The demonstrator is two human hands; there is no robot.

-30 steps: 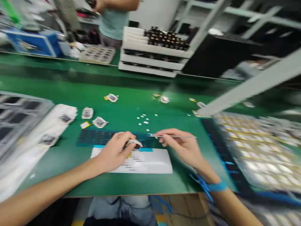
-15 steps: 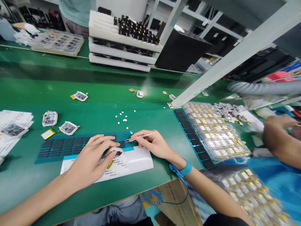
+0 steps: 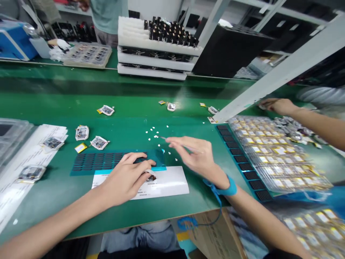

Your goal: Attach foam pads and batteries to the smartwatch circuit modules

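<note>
Head view: left hand (image 3: 125, 181) pinching packet (image 3: 151, 176) at white sheet's edge (image 3: 140, 172); right hand (image 3: 198, 156) gripping tweezers (image 3: 164, 138) above green mat (image 3: 129, 219).

**Foam rack on the far green bench**
A stacked white foam rack (image 3: 155, 61) stood on the far green bench (image 3: 54, 82), small black parts (image 3: 169, 34) packed on its top tier. A tray of small modules (image 3: 87, 55) and a blue case (image 3: 14, 41) lay to its left; a co-worker in a teal shirt (image 3: 107, 16) stood behind.
</note>
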